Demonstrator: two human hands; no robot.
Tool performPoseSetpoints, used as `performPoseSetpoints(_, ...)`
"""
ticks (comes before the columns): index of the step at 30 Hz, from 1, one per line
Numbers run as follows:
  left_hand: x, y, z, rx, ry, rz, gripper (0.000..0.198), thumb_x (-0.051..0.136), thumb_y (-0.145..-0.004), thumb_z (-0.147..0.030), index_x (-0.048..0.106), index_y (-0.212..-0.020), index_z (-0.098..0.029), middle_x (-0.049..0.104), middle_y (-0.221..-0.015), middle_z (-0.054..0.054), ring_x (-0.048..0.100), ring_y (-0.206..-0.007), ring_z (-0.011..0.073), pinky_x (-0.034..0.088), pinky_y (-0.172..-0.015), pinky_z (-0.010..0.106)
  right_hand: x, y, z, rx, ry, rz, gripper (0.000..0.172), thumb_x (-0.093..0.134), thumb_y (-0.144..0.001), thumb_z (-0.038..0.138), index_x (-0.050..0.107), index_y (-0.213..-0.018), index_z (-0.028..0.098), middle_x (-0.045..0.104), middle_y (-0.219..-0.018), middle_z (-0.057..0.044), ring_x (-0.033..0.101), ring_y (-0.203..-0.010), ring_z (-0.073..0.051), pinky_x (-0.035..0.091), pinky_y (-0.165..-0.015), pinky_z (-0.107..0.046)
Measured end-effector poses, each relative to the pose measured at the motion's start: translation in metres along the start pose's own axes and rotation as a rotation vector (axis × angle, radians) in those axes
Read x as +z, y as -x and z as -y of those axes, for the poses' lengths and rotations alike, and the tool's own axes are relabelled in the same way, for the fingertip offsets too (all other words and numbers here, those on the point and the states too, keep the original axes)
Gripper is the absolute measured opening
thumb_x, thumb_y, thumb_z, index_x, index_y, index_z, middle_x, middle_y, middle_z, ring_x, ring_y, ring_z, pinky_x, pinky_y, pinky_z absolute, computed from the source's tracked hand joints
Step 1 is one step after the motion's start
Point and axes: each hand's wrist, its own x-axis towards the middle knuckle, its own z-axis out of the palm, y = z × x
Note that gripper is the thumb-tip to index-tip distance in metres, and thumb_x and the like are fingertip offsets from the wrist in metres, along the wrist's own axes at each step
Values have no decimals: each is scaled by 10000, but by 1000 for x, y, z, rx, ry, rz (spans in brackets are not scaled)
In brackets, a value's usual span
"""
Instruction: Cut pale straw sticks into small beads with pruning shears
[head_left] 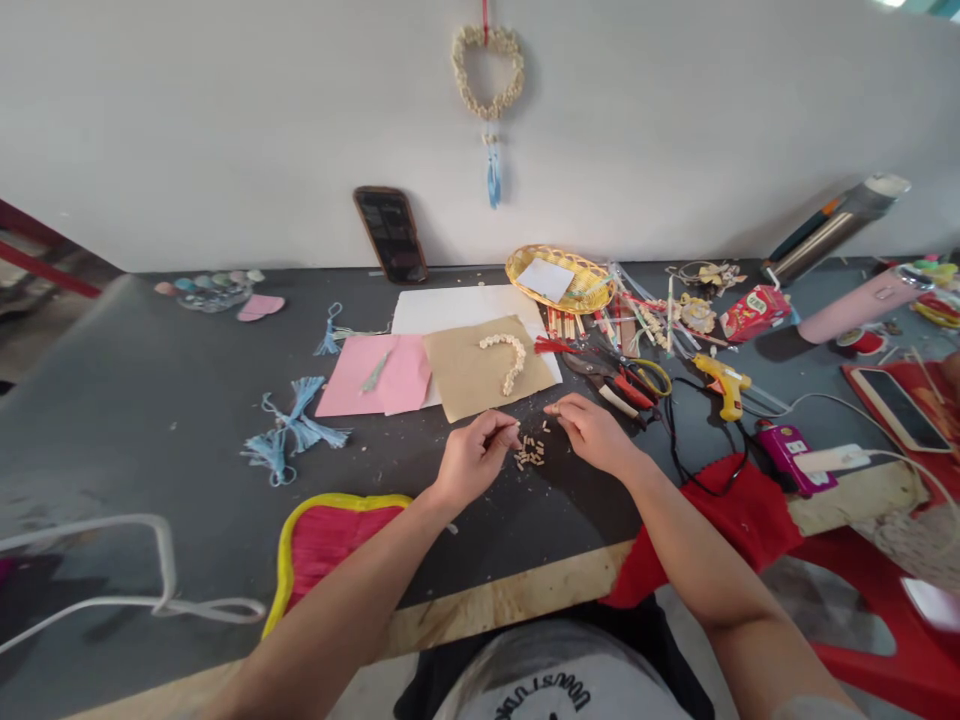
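My left hand (480, 455) is closed in a pinch just left of a small heap of short pale pieces (531, 455). A tiny light bit shows at its fingertips, too small to name. On the other side of the heap, my right hand (596, 432) has its thumb and fingers drawn together; anything between them is hidden. Beyond both hands, a curved row of cream pieces (516, 362) lies on a brown paper sheet (457, 375). A finished-looking heart wreath (459, 70) of similar pieces hangs on the wall with a blue tassel (493, 178).
Pink paper (341, 385) and blue tassels (300, 415) lie left. Pliers (626, 388), a yellow glue gun (724, 383), a wicker basket (600, 295) and a pink bottle (862, 305) stand right. A phone (391, 235) leans on the wall. A white cable (165, 570) crosses front left.
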Motion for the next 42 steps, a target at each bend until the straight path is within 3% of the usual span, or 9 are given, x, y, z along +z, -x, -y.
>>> performPoseSetpoints(6,1,1,2,-34,11,27,181,498,-920,-319,611,-904,-177,703,-722,15,656,-666,125,490,-647,222,9,-2,-3,14,143,54,269,475,-916,129,650,-1107,204,633,-1024,-90,604,-975,-206,507,-884,-371)
performPoseSetpoints(11,3,0,1,-88,90,55,192,499,-909,-333,601,-941,-174,709,-748,25,650,-677,131,493,-650,237,13,-3,-1,19,206,49,146,531,-901,155,660,-935,214,621,-965,-71,589,-920,-193,493,-848,-338)
performPoseSetpoints(19,9,-3,-15,-405,512,174,314,601,-831,-441,578,-932,-145,672,-753,28,446,-476,53,351,-441,186,8,-3,12,-20,-90,-189,132,453,-945,184,578,-912,210,629,-906,-62,611,-899,-169,505,-829,-306)
performPoseSetpoints(24,9,-3,-18,-515,575,221,377,642,-787,-498,573,-932,-158,656,-758,15,436,-487,46,297,-426,167,10,-2,28,-86,-191,-179,102,464,-945,203,553,-901,226,639,-889,-50,616,-879,-160,507,-811,-303)
performPoseSetpoints(34,9,-2,-20,-508,544,282,391,642,-786,-533,564,-844,-155,670,-756,27,445,-485,41,321,-427,161,13,1,30,-43,-207,-146,38,521,-916,240,555,-921,224,653,-880,-56,633,-874,-178,520,-816,-327)
performPoseSetpoints(42,6,-2,-20,-426,501,318,366,593,-834,-516,590,-871,-152,677,-768,33,443,-500,48,329,-444,171,13,2,30,-78,-227,-197,131,549,-918,265,555,-1041,221,675,-892,-54,654,-882,-170,533,-821,-321)
